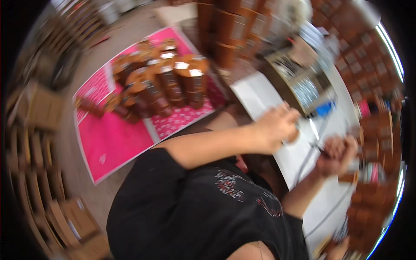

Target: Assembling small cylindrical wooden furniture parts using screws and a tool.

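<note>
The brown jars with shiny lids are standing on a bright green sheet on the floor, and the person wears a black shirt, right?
Not quite. In the head view the sheet on the floor under the brown jars with shiny lids is bright pink, not green. The rest holds: the jars stand on it, and the person's shirt is black.

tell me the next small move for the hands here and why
Probably steady both hands over the white table. The left hand grips a small brownish object, blurred. The right hand is fisted around a thin dark tool, and the two are apart.
</note>
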A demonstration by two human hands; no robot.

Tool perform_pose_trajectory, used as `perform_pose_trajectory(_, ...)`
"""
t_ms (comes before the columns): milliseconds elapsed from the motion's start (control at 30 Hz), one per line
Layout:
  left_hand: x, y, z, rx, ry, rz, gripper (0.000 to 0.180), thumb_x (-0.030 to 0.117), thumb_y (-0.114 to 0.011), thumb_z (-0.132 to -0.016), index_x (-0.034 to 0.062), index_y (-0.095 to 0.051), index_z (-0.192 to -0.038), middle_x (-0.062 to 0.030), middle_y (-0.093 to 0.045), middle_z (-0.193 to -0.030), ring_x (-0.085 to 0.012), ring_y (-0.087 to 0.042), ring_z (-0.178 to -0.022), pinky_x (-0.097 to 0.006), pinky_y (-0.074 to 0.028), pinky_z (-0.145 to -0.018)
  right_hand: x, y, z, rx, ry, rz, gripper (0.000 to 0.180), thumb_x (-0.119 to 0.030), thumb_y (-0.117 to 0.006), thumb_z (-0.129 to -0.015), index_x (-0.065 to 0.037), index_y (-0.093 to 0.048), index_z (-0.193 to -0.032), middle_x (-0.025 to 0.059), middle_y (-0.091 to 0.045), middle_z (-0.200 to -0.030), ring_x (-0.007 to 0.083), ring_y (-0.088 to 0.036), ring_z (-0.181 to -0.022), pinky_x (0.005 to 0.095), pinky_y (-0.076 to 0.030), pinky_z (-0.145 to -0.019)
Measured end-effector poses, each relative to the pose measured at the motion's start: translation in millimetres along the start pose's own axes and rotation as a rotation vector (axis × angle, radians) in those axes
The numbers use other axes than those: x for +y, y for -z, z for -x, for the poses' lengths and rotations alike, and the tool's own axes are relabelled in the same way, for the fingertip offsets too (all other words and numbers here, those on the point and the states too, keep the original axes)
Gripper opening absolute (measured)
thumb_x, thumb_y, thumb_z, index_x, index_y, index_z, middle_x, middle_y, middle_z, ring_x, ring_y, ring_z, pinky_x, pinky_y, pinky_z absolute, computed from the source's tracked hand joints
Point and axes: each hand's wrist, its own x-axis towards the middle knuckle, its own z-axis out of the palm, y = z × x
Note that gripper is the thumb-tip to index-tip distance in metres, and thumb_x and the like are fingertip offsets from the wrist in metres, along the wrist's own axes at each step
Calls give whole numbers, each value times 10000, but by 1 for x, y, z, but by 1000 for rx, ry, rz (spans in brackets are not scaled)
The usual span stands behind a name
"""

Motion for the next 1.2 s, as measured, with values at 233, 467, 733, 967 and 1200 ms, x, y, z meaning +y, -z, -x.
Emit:
perform_pose_trajectory(233,36,153,58,-60,212,209,250,41,-689,-550,24,-539,-749,-206,-396,-1153,-342,-413,-1083,-362,-384,-844,-24,15,-5,-295,109,-58,276,-219,-337,-916,-30,-520,-835,-52,-236,-505,51,-224,-443,191,-219,-436)
perform_pose_trajectory(467,70,316,174,530,820,-595,294,77,-737,-507,37,-554,-734,-156,-446,-1157,-281,-476,-1040,-362,-415,-809,-10,-12,-7,-190,54,-9,271,-224,-356,-912,-53,-452,-724,-34,-260,-525,54,-254,-464,190,-217,-445)
perform_pose_trajectory(733,-9,460,316,692,1359,-1055,256,121,-742,-545,38,-556,-700,-100,-608,-775,-160,-568,-685,-303,-449,-632,13,-45,-18,-319,65,97,272,-223,-347,-920,-42,-521,-815,-35,-238,-517,61,-227,-454,197,-204,-428)
perform_pose_trajectory(967,-91,511,415,812,1640,-1090,317,194,-780,-515,36,-572,-695,-116,-622,-723,-208,-603,-675,-326,-470,-633,27,-68,-9,-229,118,328,276,-225,-343,-923,-46,-511,-797,-34,-239,-523,64,-218,-462,206,-193,-429)
perform_pose_trajectory(1200,-117,517,421,786,1684,-1086,322,204,-776,-525,33,-571,-704,-129,-624,-749,-220,-605,-708,-330,-468,-664,33,-71,-10,-184,113,402,282,-219,-333,-926,-33,-502,-798,-26,-244,-522,62,-218,-461,201,-190,-434)
